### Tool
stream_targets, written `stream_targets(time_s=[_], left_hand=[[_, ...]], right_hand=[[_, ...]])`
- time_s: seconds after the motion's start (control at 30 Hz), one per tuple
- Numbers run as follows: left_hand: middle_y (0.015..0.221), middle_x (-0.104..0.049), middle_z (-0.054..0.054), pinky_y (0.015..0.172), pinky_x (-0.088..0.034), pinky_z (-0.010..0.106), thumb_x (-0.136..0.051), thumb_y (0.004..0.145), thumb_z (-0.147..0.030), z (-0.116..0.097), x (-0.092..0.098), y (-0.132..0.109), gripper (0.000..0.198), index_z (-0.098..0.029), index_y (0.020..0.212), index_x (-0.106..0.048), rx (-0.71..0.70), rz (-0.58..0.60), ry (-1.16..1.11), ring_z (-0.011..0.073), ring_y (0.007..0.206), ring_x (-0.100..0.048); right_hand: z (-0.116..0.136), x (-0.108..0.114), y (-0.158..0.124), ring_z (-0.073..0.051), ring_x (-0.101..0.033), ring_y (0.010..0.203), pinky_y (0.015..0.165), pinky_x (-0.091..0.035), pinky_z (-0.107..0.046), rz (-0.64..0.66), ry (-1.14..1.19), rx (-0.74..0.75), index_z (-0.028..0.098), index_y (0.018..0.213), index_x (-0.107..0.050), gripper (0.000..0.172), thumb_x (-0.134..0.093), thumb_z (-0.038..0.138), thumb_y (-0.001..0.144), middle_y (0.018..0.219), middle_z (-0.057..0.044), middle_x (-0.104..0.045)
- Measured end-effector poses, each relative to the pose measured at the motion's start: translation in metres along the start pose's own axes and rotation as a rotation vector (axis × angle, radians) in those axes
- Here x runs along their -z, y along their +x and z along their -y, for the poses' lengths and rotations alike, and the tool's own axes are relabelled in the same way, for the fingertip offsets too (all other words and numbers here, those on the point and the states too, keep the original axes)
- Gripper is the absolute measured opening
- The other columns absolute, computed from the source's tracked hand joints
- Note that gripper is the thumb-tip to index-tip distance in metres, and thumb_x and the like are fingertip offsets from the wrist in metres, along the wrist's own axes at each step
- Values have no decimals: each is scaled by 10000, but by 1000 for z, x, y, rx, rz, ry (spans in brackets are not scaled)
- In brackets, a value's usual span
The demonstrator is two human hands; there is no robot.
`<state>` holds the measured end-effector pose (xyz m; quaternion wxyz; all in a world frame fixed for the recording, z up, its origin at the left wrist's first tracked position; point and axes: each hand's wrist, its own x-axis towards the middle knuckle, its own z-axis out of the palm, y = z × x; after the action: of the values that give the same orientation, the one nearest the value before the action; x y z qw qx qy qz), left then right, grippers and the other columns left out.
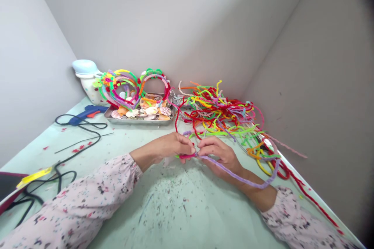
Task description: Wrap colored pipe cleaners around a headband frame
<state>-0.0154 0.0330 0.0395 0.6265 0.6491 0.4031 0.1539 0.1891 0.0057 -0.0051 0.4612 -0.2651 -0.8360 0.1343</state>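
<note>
My left hand (172,146) is closed, thumb and fingers pinching a band wrapped in magenta pipe cleaner (188,156). Close beside it, my right hand (220,156) is closed on a lavender pipe cleaner (233,174) where it meets the magenta wrapping. The long free end of the lavender piece curves across my right wrist and bends upward on the right. Green and lavender wrapped parts (188,133) show just behind my fingers; the fingers hide much of the band's shape.
A metal tray (140,121) holds shells and several wrapped headbands (124,85). Right of it lies a tangled heap of pipe cleaners (216,109). At left are a blue glue gun (87,113), its black cord (96,140), a white container (89,81) and a yellow strip (34,177). Walls enclose the table.
</note>
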Motion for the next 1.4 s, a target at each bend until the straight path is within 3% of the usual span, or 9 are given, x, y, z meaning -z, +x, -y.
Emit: stream_targets(time_s=[0.77, 1.4], left_hand=[[554, -582, -39, 595, -357, 207, -648, 726, -335, 1, 3, 0, 187, -152, 711, -683, 13, 60, -19, 93, 555, -503], [555, -584, -45, 603, -359, 214, -651, 719, -312, 0, 2, -1, 160, -159, 679, -679, 26, 44, -12, 89, 549, -501]], right_hand=[[-3, 0, -3, -169, -615, 861, 766, -521, -307, 10, 31, 24, 210, 910, -663, 157, -646, 122, 781, 962, -72, -606], [3, 3, 0, -169, -623, 858, 765, -521, -298, 22, 17, 33, 194, 902, -665, 123, -623, 140, 799, 939, -77, -621]])
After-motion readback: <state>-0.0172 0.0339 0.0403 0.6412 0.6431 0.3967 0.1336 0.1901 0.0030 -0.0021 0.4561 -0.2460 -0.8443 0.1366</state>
